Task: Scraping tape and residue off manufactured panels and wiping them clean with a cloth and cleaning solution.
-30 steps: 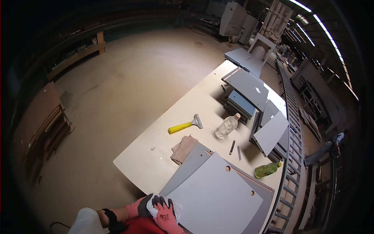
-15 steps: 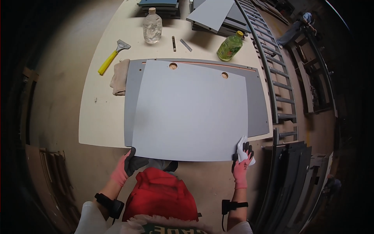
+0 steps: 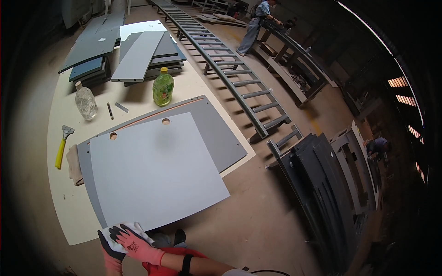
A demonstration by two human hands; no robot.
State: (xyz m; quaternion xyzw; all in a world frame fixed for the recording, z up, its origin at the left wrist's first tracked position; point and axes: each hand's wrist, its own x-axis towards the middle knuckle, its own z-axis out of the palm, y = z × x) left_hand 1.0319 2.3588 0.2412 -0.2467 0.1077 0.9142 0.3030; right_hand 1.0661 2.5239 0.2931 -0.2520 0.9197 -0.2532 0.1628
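A light grey panel (image 3: 161, 165) with two round holes near its far edge lies on a darker grey panel (image 3: 218, 138). At the near left corner of the light panel, my hands meet around a white cloth (image 3: 143, 233). My right hand (image 3: 131, 243), in a pink glove with black fingertips, lies over the cloth with its fingers pressed on it. My left hand (image 3: 110, 252), gloved alike, is beneath and beside it, closed against the cloth; part of its fingers is hidden.
On the cream table (image 3: 60, 202) are a yellow-handled scraper (image 3: 61, 147), a beige cloth (image 3: 73, 165), a clear bottle (image 3: 85, 102), a green bottle (image 3: 163, 87) and stacked panels (image 3: 142, 55). A roller conveyor (image 3: 244, 85) runs along the right. Dark panels (image 3: 317, 179) stand beyond; a person (image 3: 258, 25) works farther off.
My right hand has left the panel's right corner and crossed to the left one with the white cloth, joining my left hand. The view has turned to the right.
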